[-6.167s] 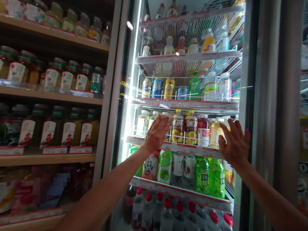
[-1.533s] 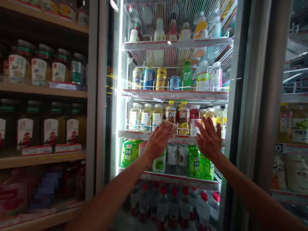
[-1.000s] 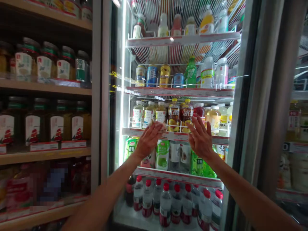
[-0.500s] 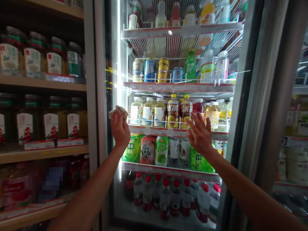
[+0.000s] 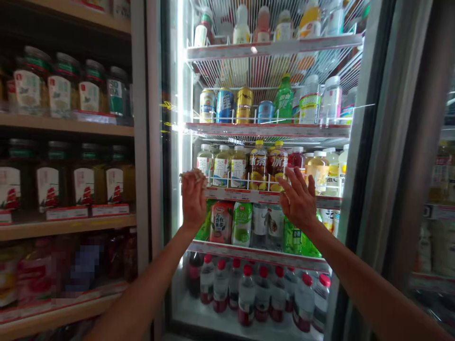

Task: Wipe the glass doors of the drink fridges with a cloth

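Crumpled cloth [image 5: 195, 176]: sits bunched in left hand [image 5: 194, 203]. Right of and beyond that grip: labelled bottles [image 5: 239, 166]; farther right: right hand [image 5: 299, 200], with fingers spread wide.

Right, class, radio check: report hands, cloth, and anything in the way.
Left hand: gripping crumpled cloth. Right hand: raised, fingers spread. Shelved bottles ahead; no obstruction visible around cloth.

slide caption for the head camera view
Left hand holds a crumpled cloth; right hand spread before a lit drinks cooler.

"冰茶" on yellow-capped bottles [image 5: 258, 166], "茶" on pale bottles [image 5: 239, 166]
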`<state>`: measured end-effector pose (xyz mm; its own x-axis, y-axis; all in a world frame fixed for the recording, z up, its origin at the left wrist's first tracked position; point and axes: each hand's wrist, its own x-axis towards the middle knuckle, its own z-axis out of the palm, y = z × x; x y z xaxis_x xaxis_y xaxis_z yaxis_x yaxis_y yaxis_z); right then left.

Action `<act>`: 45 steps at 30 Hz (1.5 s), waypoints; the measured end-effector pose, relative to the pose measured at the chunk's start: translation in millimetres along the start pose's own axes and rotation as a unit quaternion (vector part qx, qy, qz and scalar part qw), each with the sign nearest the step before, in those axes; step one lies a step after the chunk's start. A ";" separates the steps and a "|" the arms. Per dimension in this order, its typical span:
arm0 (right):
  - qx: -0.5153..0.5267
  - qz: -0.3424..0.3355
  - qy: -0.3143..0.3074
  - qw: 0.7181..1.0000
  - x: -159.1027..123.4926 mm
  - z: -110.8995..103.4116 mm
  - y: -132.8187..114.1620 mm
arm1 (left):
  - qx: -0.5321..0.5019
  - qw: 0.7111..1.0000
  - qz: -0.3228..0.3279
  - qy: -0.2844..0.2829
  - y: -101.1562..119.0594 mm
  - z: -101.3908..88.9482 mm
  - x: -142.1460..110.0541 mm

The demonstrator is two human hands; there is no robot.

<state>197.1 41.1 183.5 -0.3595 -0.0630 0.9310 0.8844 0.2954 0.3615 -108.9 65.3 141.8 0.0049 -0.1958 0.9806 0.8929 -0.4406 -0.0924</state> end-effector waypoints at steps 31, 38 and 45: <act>0.158 0.056 -0.020 0.986 38.2 39.3 -125.1 | -0.036 0.995 -0.075 -0.057 41.7 5.2 -19.1; 0.049 0.021 -0.013 0.998 25.1 39.4 -85.6 | 0.057 0.994 -0.066 -0.071 24.9 7.9 -33.1; -0.030 0.203 0.170 0.964 -27.9 -5.3 36.9 | 0.038 0.993 -0.089 -0.066 26.1 9.2 -34.0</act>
<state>241.3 48.7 171.1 0.1290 -0.2657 0.9554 0.9512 0.3056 -0.0435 -81.6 68.5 107.6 -0.1011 -0.0023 0.9949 0.9163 -0.3897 0.0922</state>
